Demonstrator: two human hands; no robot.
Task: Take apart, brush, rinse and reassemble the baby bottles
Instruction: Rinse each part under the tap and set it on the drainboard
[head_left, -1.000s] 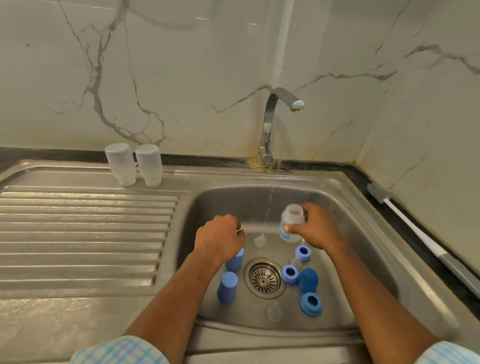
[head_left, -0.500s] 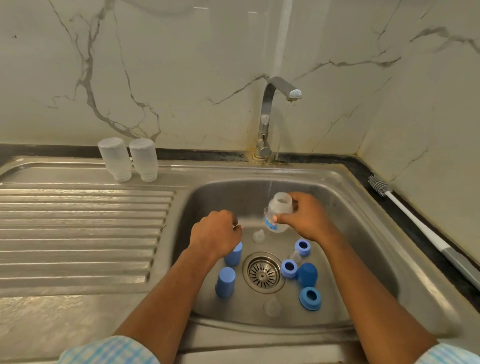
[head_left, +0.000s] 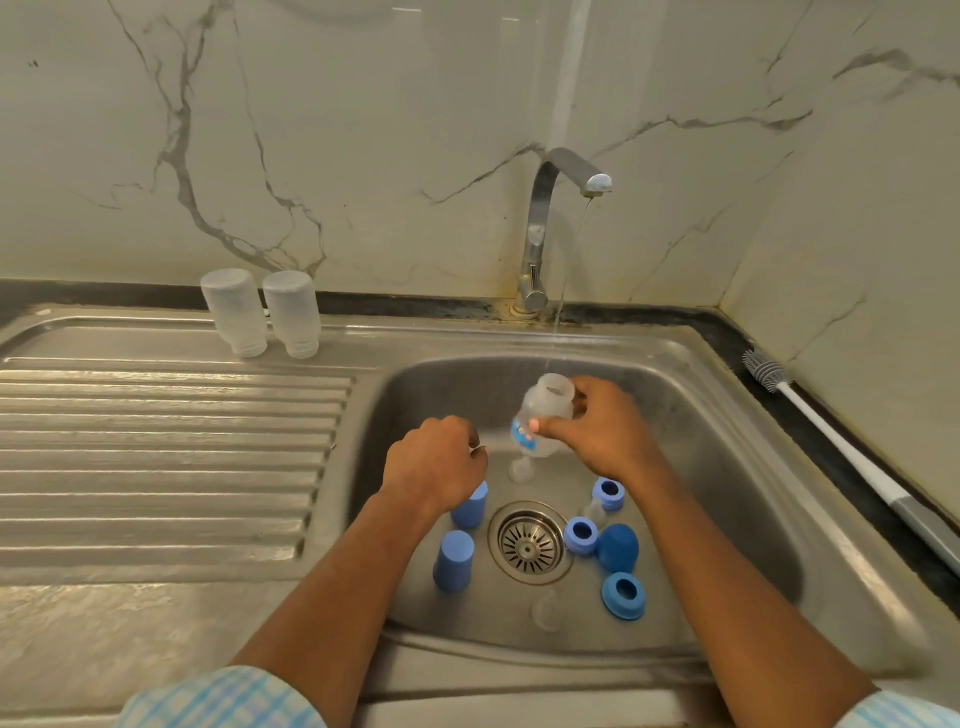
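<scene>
The right hand (head_left: 608, 434), forearm in from 5 o'clock, grips the clear bottle (head_left: 543, 413) (mouth up, under the thin stream from the tap (head_left: 543, 228)) at 12 o'clock of the drain (head_left: 530, 543), while the left hand (head_left: 436, 462), knuckles up, curls at 10 o'clock, whether it holds anything unclear

Both forearms enter from the lower edge, bare below light blue checked sleeves (head_left: 223, 701), and converge forward.

Left grip (head_left: 434, 462): back of hand up, wrist straight, fingers curled under into a loose fist. A small pale speck shows at the knuckles; whether anything is held cannot be determined.

Right grip (head_left: 605, 434): further forward than the left, wrist bent inward. The thumb lies across the body of a clear bottle (head_left: 545, 415) and the fingers wrap its neck. The bottle is tilted, mouth uppermost.

The two grips are near each other, not touching.
</scene>
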